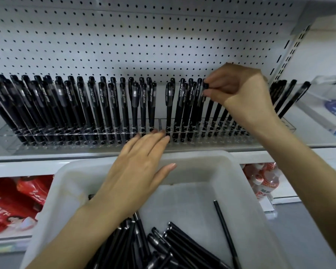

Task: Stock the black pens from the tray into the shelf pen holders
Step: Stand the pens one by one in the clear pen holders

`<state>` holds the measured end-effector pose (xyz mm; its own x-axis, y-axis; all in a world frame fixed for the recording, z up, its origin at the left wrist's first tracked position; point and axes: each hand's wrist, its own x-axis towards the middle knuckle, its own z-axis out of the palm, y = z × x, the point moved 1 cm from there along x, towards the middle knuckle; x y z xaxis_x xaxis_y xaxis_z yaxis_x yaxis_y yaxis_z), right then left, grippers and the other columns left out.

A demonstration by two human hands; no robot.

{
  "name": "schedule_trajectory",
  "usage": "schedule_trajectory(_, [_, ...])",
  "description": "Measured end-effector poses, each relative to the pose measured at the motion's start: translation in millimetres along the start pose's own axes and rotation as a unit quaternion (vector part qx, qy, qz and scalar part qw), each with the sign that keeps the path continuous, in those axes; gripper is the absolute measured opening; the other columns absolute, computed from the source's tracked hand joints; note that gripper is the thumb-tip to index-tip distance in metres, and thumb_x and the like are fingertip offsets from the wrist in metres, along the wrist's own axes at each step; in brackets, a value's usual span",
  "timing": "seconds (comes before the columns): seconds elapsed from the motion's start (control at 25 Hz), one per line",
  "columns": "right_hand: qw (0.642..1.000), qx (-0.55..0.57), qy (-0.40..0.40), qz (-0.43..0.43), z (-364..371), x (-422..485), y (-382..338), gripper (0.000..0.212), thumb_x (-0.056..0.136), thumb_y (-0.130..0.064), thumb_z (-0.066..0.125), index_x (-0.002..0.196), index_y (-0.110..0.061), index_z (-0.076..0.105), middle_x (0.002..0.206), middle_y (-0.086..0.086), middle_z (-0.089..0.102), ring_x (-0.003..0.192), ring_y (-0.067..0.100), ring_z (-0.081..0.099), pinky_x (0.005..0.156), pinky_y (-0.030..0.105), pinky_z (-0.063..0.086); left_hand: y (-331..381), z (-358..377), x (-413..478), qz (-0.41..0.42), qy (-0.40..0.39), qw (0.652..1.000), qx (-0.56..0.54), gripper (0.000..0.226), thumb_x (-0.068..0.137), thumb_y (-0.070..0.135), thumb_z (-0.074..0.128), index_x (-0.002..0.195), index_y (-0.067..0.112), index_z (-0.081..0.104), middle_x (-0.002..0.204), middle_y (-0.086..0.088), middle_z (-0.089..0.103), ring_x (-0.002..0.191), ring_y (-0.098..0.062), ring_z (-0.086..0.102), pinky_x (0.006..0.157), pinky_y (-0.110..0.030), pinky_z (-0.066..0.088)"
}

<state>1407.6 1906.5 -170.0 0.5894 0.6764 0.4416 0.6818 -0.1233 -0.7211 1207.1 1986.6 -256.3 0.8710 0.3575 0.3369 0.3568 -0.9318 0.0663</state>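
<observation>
We face a white perforated metal back panel [124,35] above a white shelf board [308,136]. Below it, a translucent white plastic tray [241,191] holds a pile of loose black pens [182,241]. On the shelf, a long clear acrylic pen holder [6,136] carries rows of upright black capped pens [103,105]. Our left grip [138,167] is released, its straight fingers reaching the holder's front. Our right grip [239,90] pinches the cap of 1 black pen [205,85] standing in the holder.
</observation>
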Motion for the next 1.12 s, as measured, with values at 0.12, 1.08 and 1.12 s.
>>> schedule_trajectory(0.12, [0.999, -0.05, 0.003, -0.007, -10, -5, -6, 0.021, 0.08, -0.019, 0.074, 0.098, -0.026, 0.066, 0.094, -0.005, 0.069, 0.086, 0.002, 0.065, 0.085, 0.021, 0.054, 3, -16, -4, -0.02, 0.01, 0.997, -0.068, 0.06, 0.094, 0.057, 0.028, 0.141, 0.02, 0.039, 0.145, 0.004, 0.038, 0.131, -0.007, 0.026, 0.112, -0.028, 0.013])
schedule_trajectory(1.08, [0.884, -0.108, -0.38, 0.248, 64, -179, 47, 0.024, 0.079, -0.023, 0.075, 0.06, -0.023, 0.061, 0.055, -0.012, 0.057, 0.059, 0.002, 0.051, 0.067, 0.02, 0.041, -16, 5, -34, -0.095, 0.018, 0.976, -0.193, 0.065, 0.084, 0.067, 0.02, 0.129, 0.031, 0.051, 0.115, 0.015, 0.049, 0.115, -0.006, 0.039, 0.095, -0.019, 0.014])
schedule_trajectory(1.12, [0.889, -0.106, -0.376, 0.236, 64, -178, 45, 0.023, 0.081, -0.023, 0.073, 0.062, -0.024, 0.059, 0.06, -0.011, 0.057, 0.06, 0.003, 0.052, 0.068, 0.021, 0.041, -15, 3, -34, -0.095, 0.027, 0.974, -0.205, 0.062, 0.085, 0.066, 0.023, 0.127, 0.03, 0.053, 0.115, 0.016, 0.049, 0.115, -0.004, 0.039, 0.097, -0.019, 0.015])
